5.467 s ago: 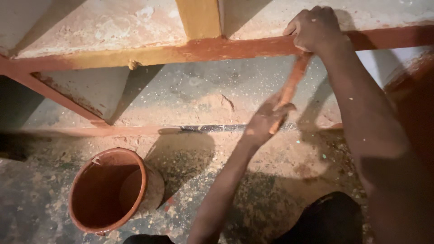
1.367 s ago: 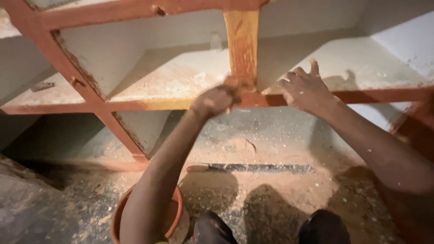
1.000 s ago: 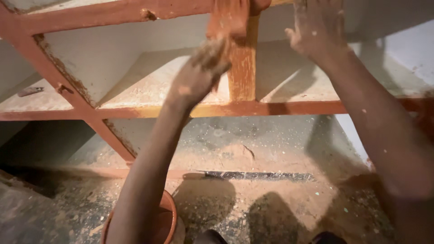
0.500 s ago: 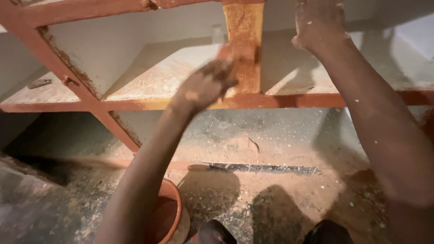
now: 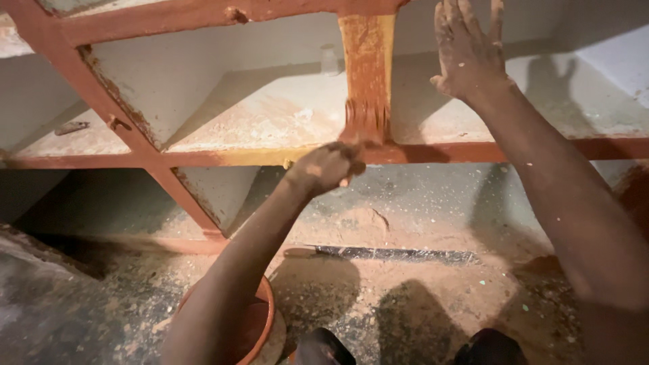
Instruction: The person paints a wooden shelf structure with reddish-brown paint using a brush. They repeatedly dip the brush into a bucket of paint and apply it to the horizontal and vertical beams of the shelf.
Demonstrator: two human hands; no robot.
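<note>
Low down, the left hand [image 5: 326, 169] is clenched around a small rubbing piece, too hidden in the fist to identify, and sits at the foot of the upright post [image 5: 366, 71], just below the joint where the post meets the horizontal rail [image 5: 223, 157]. A blurred, reddish-brown smear shows on the post directly above the fist. Post face: patchy yellow under worn red-brown coating.

Right hand [image 5: 468, 49]: released, fingers spread, palm flat against the surface right of the post, above the rail. It grasps nothing.

Left of the post, behind the rail: a dusty pale shelf [image 5: 270, 115]; at its far left end a small dark object [image 5: 71, 127], unclear what. A small clear cup [image 5: 328, 59] stands at the back of the shelf, just beside the post.

Below the post, on the dust-covered floor: a long dark flat blade [image 5: 395, 254], lying crosswise. Below and left of it, a red-brown bucket [image 5: 260, 324], partly covered by the left forearm.
</note>
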